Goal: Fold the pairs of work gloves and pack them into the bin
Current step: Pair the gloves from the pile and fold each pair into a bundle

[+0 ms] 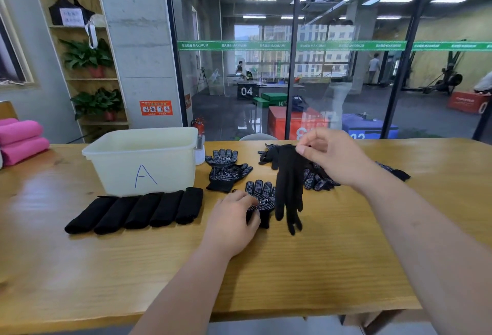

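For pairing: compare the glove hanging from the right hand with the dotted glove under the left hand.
The plain black knit glove hangs pinched by the right hand, tips down; the white-dotted black knit glove lies flat on the wooden table, tips away, under the left hand. Both are black.

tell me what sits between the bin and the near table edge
Head view: a row of five folded glove bundles in front of the bin.
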Tool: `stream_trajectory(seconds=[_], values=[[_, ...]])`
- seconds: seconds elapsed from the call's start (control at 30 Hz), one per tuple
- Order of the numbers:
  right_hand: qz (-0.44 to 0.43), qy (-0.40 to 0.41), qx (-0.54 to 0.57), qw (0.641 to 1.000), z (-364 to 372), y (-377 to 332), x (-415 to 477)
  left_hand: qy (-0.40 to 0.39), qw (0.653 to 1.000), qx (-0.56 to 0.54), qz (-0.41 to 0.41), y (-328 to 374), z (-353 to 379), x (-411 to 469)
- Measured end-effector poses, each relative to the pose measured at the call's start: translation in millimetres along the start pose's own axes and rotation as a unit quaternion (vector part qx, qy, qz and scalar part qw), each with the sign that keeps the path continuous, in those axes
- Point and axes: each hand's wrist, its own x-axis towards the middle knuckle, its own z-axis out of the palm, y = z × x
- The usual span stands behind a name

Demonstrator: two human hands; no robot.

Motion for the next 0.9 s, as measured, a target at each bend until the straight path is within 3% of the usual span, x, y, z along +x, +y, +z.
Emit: stream_trajectory(seconds=[0.1, 0.23, 0.3, 0.37, 0.43, 0.53, 0.6, 0.7, 0.83, 0.9], values=[[0.018, 0.029, -0.027, 0.999, -4, -3, 13, -0.010, 1.000, 0.003, 0.009, 1, -2, 0], [-0.013, 0.214, 0.001, 0.977, -6, -7, 13, -0.021, 1.000, 0.015, 0.008, -1, 0, 1], [-0.055, 0.260, 0.029, 0.964, -4, -6, 3, -0.033, 0.999, 0.017, 0.003, -2, 3, 2], [-0.079, 0.212, 0.007, 0.974, 7, 5, -15, -0.041, 0.999, 0.014, -0.004, -3, 5, 3], [-0.077, 0.104, -0.070, 0.989, 24, 34, -37, -0.046, 0.999, 0.018, -0.007, -3, 6, 4], [-0.054, -0.072, -0.236, 0.967, 52, 77, -70, -0.055, 0.998, 0.018, -0.002, -4, 7, 4], [-0.070, -0.082, -0.245, 0.963, 61, 88, -81, -0.062, 0.998, 0.010, 0.004, -5, 8, 5], [-0.079, -0.022, -0.207, 0.975, 67, 84, -81, -0.076, 0.997, 0.002, 0.011, -5, 9, 4], [0.001, -0.136, -0.286, 0.949, 78, 85, -76, -0.080, 0.997, -0.001, 0.011, -5, 12, 2], [0.013, -0.138, -0.321, 0.937, 79, 82, -74, -0.075, 0.997, 0.000, 0.007, -4, 13, 2]])
